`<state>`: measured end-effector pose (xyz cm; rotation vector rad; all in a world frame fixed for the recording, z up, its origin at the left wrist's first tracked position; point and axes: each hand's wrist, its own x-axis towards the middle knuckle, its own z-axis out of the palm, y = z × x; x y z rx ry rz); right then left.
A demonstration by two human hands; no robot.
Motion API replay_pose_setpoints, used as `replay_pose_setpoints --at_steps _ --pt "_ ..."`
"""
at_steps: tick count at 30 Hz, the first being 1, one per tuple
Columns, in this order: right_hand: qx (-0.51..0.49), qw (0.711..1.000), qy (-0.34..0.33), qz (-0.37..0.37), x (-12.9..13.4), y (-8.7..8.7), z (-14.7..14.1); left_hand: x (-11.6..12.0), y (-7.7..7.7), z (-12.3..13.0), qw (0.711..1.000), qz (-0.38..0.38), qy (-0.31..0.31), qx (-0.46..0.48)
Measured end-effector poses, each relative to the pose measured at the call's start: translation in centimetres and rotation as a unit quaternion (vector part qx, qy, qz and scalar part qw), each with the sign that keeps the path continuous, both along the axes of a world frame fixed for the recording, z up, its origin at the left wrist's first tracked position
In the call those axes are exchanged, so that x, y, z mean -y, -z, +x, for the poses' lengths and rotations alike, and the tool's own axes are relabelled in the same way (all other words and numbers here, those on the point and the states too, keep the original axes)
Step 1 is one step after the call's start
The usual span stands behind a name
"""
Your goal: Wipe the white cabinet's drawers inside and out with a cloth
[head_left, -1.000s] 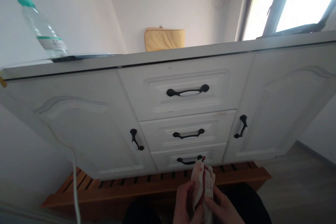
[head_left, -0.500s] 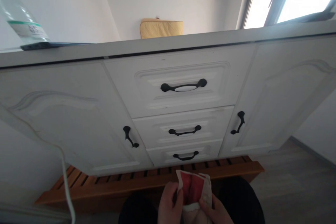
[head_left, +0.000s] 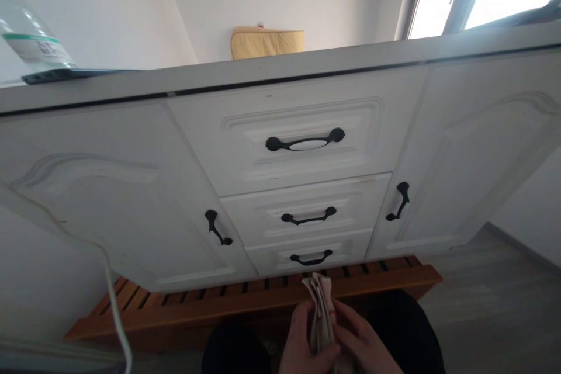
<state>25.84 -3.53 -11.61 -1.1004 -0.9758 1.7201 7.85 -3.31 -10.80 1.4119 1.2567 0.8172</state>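
Head view: cloth, earlier spread red-side out, now folded narrow between both hands' clenched fingers.

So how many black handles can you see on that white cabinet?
5: top drawer handle, middle drawer handle, bottom drawer handle, left door handle, right door handle. None looks hidden.

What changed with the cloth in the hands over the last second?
Half a second ago the cloth was spread open, showing its red side; now it is folded shut into a narrow pale bundle between the left hand and right hand. Both hands kept hold throughout. The cabinet drawers stayed closed.
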Motion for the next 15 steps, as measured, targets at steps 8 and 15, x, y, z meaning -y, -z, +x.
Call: replay_pose_setpoints --at_steps 8,15 --pt "0.009 1.000 0.006 0.028 0.2 -0.2 -0.9 0.2 0.2 0.2 0.996 -0.028 0.012 0.089" --pt "-0.041 0.999 0.009 0.006 0.4 -0.5 -1.0 0.0 2.3 -0.8 0.972 -0.091 -0.009 0.217"
